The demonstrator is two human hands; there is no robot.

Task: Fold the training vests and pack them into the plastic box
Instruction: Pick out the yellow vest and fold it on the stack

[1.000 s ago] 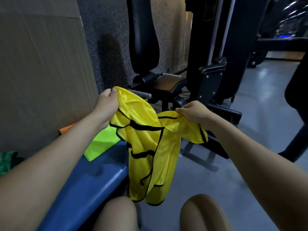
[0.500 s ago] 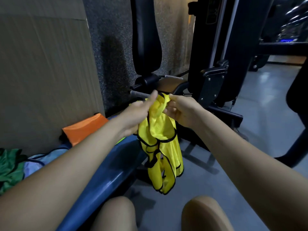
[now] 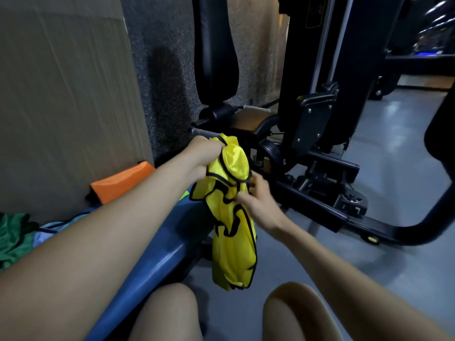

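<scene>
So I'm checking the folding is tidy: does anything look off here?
The yellow vest is bunched, not folded: the left hand grips its top and the right hand pinches its middle, while the rest hangs crumpled beside the blue bench.

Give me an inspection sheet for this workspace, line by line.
Surface: blue padded bench, partly covered by cloth at its far end.
Job's things: yellow vest with black trim, bunched and hanging off the bench edge; plastic box not in view.
Clutter: orange vest, green cloth, pale blue cloth piled against the wall.
Hands: left hand grips the vest's top; right hand pinches it lower down.
Cables: nothing seen.
Surroundings: black gym machine, grey floor.
</scene>
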